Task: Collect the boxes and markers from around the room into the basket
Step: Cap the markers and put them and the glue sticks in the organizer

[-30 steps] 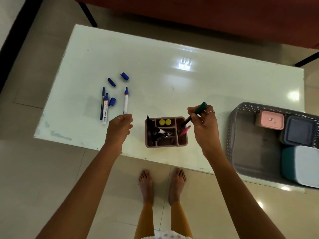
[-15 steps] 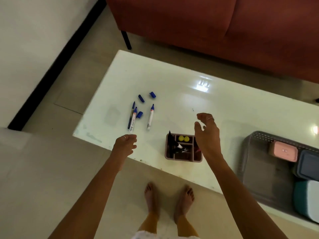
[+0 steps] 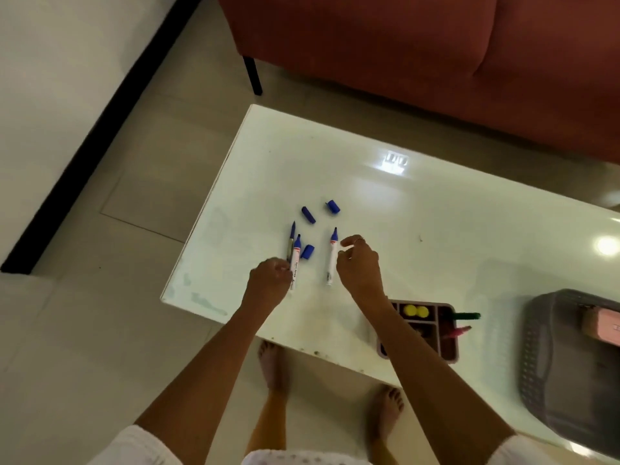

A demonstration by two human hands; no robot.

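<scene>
white glossy table (image 3: pixel 436 229) carries three uncapped blue markers (image 3: pixel 332 260) and three loose caps (image 3: pixel 308 214). the left hand (image 3: pixel 270 281), fingers curled, touches the left pair; whether it grips them i cannot tell. the right hand (image 3: pixel 360 266) hovers loosely curled, empty, beside the single marker. the grey basket (image 3: pixel 550 364) with a pink box (image 3: pixel 600 325) sits far right, beside a pink organizer (image 3: pixel 449 340).

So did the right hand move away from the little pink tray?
Yes. The right hand left the pink organizer tray and went left across the table. It is now beside the white marker with the blue tip.
</scene>
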